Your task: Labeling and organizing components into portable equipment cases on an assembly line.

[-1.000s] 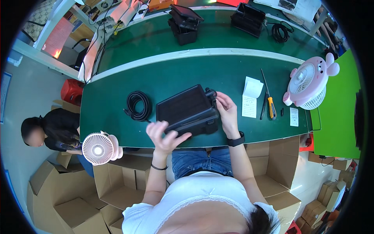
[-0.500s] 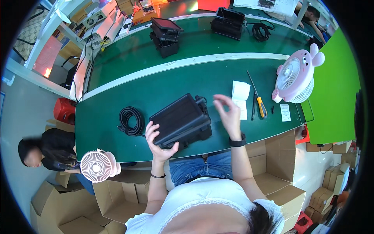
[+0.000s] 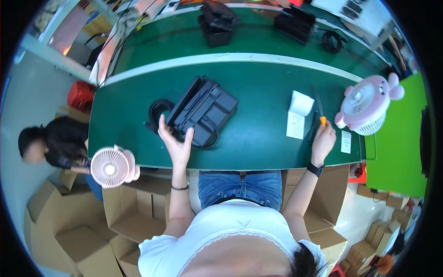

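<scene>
A black hard plastic case [image 3: 207,113] stands on the green table left of centre, its lid raised at an angle on the left side. My left hand [image 3: 176,147] is at the case's near left corner, thumb and fingers spread. Whether the fingertips touch the case is hard to tell. Behind the fingers lies a coil of black cable [image 3: 159,108], partly covered by the case. On the right, my right hand [image 3: 324,142] is closed round the yellow-orange handle of a screwdriver [image 3: 323,121]. A thin black tool [image 3: 313,125] lies just left of that hand.
An open paper booklet [image 3: 296,123] lies left of the screwdriver, a small printed slip [image 3: 345,141] to its right. A pink animal-shaped fan [image 3: 367,104] stands at the right, a round pink fan [image 3: 110,167] at the left edge. Open cardboard boxes [image 3: 138,207] sit below the table. Someone [image 3: 64,145] is at the left.
The case, held in my left hand before, now rests on the table, turned and with its lid raised. My left hand has let go. My right hand has moved right onto the screwdriver.
</scene>
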### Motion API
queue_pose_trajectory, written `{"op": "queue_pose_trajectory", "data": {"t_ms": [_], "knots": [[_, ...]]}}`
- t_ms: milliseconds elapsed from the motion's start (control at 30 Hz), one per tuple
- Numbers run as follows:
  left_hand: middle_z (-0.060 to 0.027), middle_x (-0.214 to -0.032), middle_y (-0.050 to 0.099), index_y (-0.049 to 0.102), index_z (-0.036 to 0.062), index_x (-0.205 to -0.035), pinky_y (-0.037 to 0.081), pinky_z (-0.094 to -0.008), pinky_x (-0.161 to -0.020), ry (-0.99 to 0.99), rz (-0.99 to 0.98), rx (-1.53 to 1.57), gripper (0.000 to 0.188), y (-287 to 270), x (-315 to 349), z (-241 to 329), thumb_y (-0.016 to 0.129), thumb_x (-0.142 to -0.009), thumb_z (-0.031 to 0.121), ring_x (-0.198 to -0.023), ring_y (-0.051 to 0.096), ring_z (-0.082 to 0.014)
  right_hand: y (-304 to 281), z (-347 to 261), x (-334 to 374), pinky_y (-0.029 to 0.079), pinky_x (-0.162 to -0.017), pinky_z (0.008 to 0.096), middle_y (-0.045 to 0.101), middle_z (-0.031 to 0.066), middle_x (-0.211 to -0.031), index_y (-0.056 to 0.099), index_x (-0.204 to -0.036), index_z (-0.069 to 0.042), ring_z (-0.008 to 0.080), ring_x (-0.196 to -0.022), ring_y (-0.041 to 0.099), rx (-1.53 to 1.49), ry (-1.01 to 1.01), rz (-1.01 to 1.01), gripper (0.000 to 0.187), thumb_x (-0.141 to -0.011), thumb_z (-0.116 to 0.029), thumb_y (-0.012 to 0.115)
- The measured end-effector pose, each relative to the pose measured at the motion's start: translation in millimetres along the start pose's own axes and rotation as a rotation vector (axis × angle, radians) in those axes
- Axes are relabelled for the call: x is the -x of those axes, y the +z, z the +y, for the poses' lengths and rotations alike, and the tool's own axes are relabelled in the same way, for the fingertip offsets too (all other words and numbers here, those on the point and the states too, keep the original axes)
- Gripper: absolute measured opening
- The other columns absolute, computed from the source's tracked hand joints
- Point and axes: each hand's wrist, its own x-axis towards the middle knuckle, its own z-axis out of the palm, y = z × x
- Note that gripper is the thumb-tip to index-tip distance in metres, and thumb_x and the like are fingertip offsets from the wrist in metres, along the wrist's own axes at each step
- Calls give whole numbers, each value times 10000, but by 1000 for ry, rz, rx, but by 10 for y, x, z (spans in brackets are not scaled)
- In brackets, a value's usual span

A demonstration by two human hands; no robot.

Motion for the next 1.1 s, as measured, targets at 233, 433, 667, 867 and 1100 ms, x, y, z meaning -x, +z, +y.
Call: {"op": "queue_pose_trajectory", "data": {"t_ms": [233,433,667,867,1100], "knots": [[-148,-1213,383,354,65,-1444,369,-386,-955,47,91,-146,850,45,-89,-111,820,-774,300,-1044,409,-266,-556,-808,294,541,-710,303,713,100,-990,667,-1200,-28,173,-804,684,-896,-198,-64,284,-926,-105,655],[-165,-1246,359,322,73,-1459,357,-402,-982,52,93,-144,847,124,-109,-100,804,-799,295,-1071,398,-279,-756,-1412,549,554,-641,310,701,98,-892,731,-1093,-108,235,-731,679,-943,-459,-297,298,-799,-93,781],[-164,-1252,352,313,75,-1468,354,-402,-988,32,79,-165,860,114,-101,-112,805,-798,299,-1082,396,-280,-660,-1481,569,543,-607,299,683,63,-857,755,-1048,-138,212,-692,661,-881,-487,-229,292,-762,-115,807],[-161,-1249,348,308,80,-1474,353,-398,-988,40,111,-136,868,132,-102,-107,806,-793,279,-1079,393,-278,-588,-1486,594,521,-593,298,660,43,-852,761,-1008,-143,194,-694,638,-862,-522,-132,308,-713,-86,830],[-159,-1253,344,303,86,-1481,356,-400,-987,49,107,-164,874,132,-99,-114,805,-789,272,-1076,394,-276,-515,-1476,668,499,-579,290,662,34,-876,756,-985,-138,184,-695,620,-872,-549,-44,318,-687,-69,843]]}}
